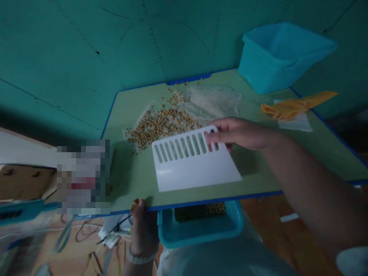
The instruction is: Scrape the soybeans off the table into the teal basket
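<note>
Hand (238,133) over blue-edged green table (132,176)

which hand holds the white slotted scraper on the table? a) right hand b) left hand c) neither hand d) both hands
a: the right hand grips the slotted end of the white scraper, fingers through the slots beside the beans, while the left hand is down at the near table edge by the teal tray.
</note>
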Action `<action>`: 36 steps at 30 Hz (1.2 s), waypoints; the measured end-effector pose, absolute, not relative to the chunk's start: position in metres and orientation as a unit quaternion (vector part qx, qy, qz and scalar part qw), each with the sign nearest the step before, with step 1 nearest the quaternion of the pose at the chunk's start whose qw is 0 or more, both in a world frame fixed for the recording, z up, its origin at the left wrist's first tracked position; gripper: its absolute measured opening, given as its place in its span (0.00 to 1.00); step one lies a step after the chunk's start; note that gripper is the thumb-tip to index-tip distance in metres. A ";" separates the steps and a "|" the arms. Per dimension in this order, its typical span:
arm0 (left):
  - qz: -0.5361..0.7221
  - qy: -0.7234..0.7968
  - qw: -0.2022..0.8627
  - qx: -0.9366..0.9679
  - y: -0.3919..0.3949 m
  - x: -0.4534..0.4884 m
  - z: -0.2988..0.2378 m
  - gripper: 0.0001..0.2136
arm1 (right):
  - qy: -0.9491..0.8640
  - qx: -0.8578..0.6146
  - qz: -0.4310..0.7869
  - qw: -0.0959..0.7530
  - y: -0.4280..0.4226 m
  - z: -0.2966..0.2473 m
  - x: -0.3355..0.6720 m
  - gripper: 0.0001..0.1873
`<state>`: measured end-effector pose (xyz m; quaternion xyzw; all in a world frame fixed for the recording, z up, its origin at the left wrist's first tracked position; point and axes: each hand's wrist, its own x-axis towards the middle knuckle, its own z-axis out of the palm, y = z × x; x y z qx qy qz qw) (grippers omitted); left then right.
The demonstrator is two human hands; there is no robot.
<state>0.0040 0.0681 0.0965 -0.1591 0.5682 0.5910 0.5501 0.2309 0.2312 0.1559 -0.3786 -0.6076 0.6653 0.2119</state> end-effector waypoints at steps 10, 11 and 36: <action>0.569 0.583 0.561 -0.149 0.064 0.001 0.097 0.10 | -0.456 -0.435 0.522 0.574 0.253 0.144 0.228 0.11; 0.575 0.579 0.558 -0.150 0.063 0.001 0.095 0.09 | -0.467 -0.434 0.513 0.575 0.252 0.144 0.227 0.11; 0.592 0.554 0.574 -0.118 0.057 -0.004 0.084 0.02 | -0.573 -0.549 0.429 0.432 0.257 0.129 0.235 0.15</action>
